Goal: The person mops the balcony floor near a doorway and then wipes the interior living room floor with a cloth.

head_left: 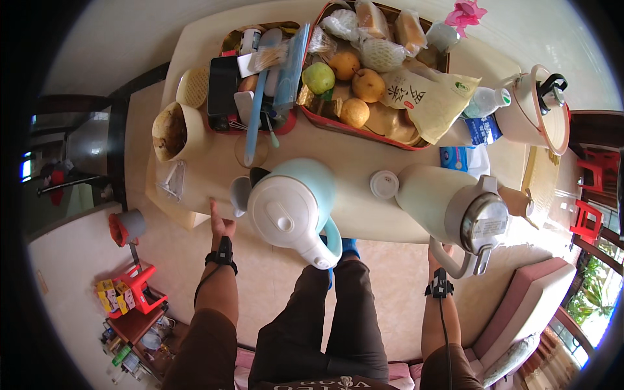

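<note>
kettle at counter front edge, thermos jug to its right, loose lid between them, fruit tray behind, left hand left of kettle

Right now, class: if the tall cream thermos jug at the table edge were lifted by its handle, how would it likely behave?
The cream thermos jug looks rigid, so it should not flex. Tall and standing near the table edge, it may tip if pushed high. The right hand is at its looped handle, which probably gives a secure, non-slip lift. Its weight cannot be judged.

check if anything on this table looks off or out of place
The white round cap lies loose on the table between the light blue kettle and the cream thermos jug. Nothing looks spilled or tipped.
</note>
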{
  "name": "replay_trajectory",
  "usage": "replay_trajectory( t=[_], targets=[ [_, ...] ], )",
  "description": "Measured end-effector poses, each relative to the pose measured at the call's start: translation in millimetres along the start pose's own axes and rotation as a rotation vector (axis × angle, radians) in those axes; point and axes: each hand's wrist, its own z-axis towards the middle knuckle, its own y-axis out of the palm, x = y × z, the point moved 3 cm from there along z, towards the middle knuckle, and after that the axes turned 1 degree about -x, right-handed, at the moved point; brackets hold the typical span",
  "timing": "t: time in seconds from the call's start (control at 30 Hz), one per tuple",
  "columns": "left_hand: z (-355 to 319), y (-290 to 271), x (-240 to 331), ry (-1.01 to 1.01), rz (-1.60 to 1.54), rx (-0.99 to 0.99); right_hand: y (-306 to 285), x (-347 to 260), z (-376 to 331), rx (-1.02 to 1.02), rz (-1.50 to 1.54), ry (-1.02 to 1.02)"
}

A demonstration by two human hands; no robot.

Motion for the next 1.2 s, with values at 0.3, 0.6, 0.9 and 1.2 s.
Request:
replay_trajectory(
  t=[0.3,0.6,0.9,1.2],
  targets=[
    [-8.7,27.6,-6.1,0.103,0.121,-0.108,12.6,-9.7,22.8,0.129,1.341,0.446],
    [-31.2,16.2,3.3,0.214,0.080,-0.268,19.2,1.4,16.9,0.110,1.261,0.446],
    [-42.1,-12.9,-27.1,0.141,0.085,-0.317,1.8,40.9,28.3,0.139,1.213,0.478],
    [-32.8,-12.7,-15.3,0.151,0.125,-0.289,10.1,35.7,16.9,0.125,1.226,0.460]
  ],
)
